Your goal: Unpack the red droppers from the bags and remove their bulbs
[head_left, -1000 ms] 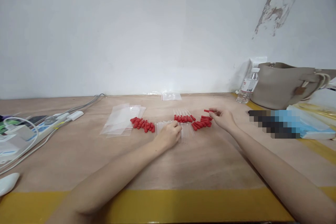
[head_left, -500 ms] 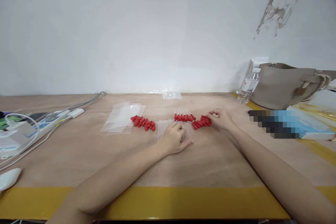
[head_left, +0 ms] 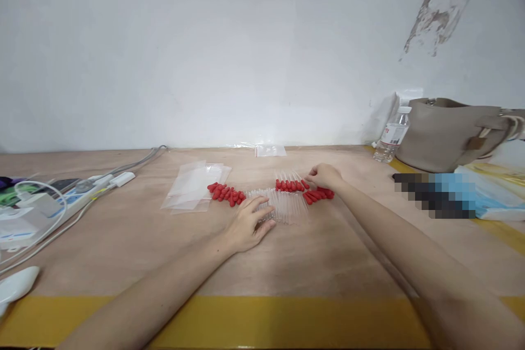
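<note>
Where the wooden table [head_left: 123, 251] met a white wall [head_left: 205, 54], clear tubes [head_left: 283, 205] lay. Left hand [head_left: 246, 224] rested spread on them. Right hand [head_left: 324, 176] pinched at red caps [head_left: 318, 194]; hold unclear.

You're at a small packing workstation: plywood desk [head_left: 123, 251] with yellow edge tape, bare white wall, zip bags [head_left: 192, 192], power strip [head_left: 77, 197].

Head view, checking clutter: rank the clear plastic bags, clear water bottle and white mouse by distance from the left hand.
1. Clear plastic bags, just left of the left hand.
2. White mouse, far left edge.
3. Clear water bottle, far right, by the wall.
</note>
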Available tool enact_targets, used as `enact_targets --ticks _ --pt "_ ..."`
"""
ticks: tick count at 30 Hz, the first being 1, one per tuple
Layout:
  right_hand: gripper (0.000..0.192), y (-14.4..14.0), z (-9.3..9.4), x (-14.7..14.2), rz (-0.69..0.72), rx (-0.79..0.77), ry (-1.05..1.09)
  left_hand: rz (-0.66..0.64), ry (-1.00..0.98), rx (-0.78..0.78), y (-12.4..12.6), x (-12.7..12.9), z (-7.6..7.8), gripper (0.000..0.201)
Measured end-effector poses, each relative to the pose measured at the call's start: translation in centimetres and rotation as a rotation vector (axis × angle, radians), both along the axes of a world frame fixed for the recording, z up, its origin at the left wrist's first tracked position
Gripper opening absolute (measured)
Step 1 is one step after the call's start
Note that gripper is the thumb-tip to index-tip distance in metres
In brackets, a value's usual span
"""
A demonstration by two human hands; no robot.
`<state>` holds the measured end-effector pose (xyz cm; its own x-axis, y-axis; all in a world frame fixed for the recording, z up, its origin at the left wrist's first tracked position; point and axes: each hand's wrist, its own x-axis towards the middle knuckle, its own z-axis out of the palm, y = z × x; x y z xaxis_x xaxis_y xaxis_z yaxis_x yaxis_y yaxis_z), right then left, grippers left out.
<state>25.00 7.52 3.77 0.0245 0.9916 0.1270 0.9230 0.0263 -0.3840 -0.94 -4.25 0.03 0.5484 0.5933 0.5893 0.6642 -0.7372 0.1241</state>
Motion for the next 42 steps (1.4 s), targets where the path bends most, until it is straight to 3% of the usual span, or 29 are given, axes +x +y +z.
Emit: enact_targets --ticks 5,9,15,20,22,24,26,29,36,42 --pt "0.018 2.1 0.3 -2.3 -0.057 -0.245 -0.058 -0.004 -0.007 -0.023 0.1 -0.3 -0.3 0.029" --pt "0.017 2.6 0.6 -2.9 -0.114 -0.304 -0.098 0.007 0.029 -0.085 0.2 -0.4 -0.4 0.033" --pt "0.013 1.8 2.3 -3.0 -0.112 -0.181 -0.077 0.002 0.081 -0.128 0.8 -1.0 -0.6 0.029" --pt "0.024 -1.5 3.0 -2.6 0.037 0.028 0.048 0.006 0.038 -0.092 0.8 -1.5 -0.4 0.033" --pt "0.03 -3.7 2.2 -2.5 0.121 0.14 0.1 0.043 -0.023 -0.04 0.6 -1.4 -0.2 0.044" --pt "0.025 -6.2 0.8 -2.5 0.343 0.333 0.151 0.072 -0.073 0.035 0.4 -1.2 0.1 0.053" --pt "0.021 -8.5 -1.0 -2.8 0.51 0.467 0.089 0.069 -0.08 0.121 0.3 -1.0 0.3 0.053" --pt "0.019 -11.1 -3.3 -3.7 0.594 0.646 -0.012 0.012 -0.002 0.228 0.1 -0.6 0.5 0.042" --pt "0.019 -12.7 -5.6 -5.3 0.741 0.689 0.027 -0.103 0.189 0.408 -0.5 0.0 0.4 0.018" --pt "0.016 -12.5 -6.1 -4.8 0.814 0.71 0.022 -0.112 0.24 0.42 -0.9 0.0 0.2 0.012"
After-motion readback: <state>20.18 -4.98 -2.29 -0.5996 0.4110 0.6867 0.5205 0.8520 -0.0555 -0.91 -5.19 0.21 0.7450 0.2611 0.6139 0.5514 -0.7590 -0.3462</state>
